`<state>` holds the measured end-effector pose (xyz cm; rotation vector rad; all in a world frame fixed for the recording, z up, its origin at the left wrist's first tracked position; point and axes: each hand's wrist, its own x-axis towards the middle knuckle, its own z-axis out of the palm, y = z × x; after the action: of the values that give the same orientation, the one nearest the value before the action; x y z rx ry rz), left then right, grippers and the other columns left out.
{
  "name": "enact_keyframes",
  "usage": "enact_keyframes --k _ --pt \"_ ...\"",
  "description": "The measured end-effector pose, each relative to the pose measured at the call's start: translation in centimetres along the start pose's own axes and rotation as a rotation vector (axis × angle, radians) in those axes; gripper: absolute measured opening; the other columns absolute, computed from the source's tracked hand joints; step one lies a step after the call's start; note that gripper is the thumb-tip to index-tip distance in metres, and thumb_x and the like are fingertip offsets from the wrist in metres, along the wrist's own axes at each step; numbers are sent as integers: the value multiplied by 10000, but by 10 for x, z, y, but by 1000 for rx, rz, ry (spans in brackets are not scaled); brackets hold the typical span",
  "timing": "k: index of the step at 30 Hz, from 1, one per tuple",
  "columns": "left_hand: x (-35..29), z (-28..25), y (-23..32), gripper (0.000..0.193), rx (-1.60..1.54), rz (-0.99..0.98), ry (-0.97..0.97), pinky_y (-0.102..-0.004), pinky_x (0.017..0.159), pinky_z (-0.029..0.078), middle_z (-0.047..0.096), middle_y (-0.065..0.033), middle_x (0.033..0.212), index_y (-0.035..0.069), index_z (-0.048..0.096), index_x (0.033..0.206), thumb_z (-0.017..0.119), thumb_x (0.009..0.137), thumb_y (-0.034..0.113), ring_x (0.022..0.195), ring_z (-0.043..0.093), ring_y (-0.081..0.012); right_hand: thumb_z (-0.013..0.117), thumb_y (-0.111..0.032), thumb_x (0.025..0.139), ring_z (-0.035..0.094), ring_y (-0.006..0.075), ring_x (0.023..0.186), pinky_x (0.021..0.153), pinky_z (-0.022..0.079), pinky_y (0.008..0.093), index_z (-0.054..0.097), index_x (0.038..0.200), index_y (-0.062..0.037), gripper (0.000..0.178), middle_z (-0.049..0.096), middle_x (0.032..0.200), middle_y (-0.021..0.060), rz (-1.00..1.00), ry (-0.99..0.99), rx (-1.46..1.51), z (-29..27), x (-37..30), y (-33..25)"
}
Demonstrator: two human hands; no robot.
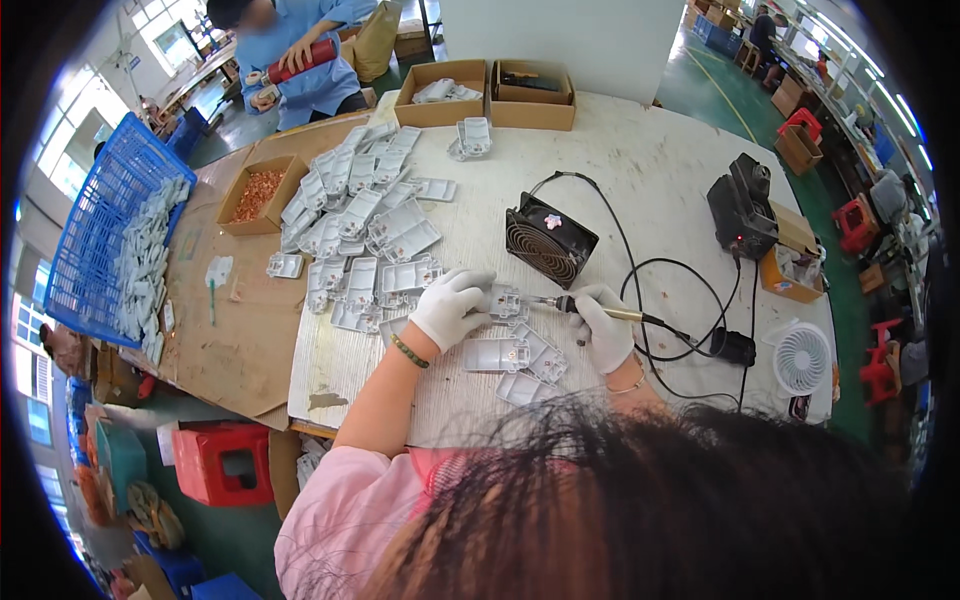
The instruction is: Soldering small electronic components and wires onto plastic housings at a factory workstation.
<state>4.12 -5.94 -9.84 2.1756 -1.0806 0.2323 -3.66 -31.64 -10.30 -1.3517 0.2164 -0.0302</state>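
Pile of grey casings (404,222) lies L of & beyond L hand (452,312), which grips the work casing (507,303) btwn both hands; best pressed flat on counter (650,185), fingers clear of tip. R hand (604,332) grips soldering iron (622,314): steady wrist, light touch, slack cable (656,321) to its R.

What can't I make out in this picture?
- Head view: left end of the grey case, covered by the left grip.
- Head view: whether the soldering iron touches it; tip too small.
- Head view: part of the table's near edge, behind dark hair.
- Head view: coppery pieces' shapes; too small.
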Motion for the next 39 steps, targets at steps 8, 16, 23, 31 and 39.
enact_keyframes --k 8,16,23,31,39 --pt "1 0 -1 162 -3 22 11 -392 871 467 612 -92 1154 45 603 731 735 677 123 1034 558 -296 563 -184 900 466 33 527 487 386 174 597 924 -36 153 592 701 5 14 -4 -119 7 -3 -7" --pt "-1 -1 -2 162 -6 4 -5 -394 881 463 610 -102 1163 39 601 730 731 681 123 1043 556 -301 587 -175 886 490 40 549 500 403 181 602 950 -33 156 605 718 14 31 -24 -106 7 -1 -3" --pt "-2 1 -4 172 7 15 5 -392 878 464 611 -95 1166 34 589 715 731 680 124 1035 560 -298 589 -173 885 492 41 552 502 405 182 600 959 -34 158 604 712 15 18 -28 -103 10 -3 -5" --pt "0 0 -5 154 6 63 5 -378 852 470 619 -92 1154 59 597 691 736 654 117 1010 574 -284 588 -168 876 506 42 573 521 418 184 609 931 -28 152 612 725 20 -5 -41 -106 9 -4 -7" --pt "-1 2 -6 150 -5 52 -9 -390 886 458 607 -69 1185 55 591 707 722 676 121 1061 553 -286 612 -162 856 535 50 602 542 444 192 598 902 -21 150 622 731 28 11 -78 -113 7 -3 -7"
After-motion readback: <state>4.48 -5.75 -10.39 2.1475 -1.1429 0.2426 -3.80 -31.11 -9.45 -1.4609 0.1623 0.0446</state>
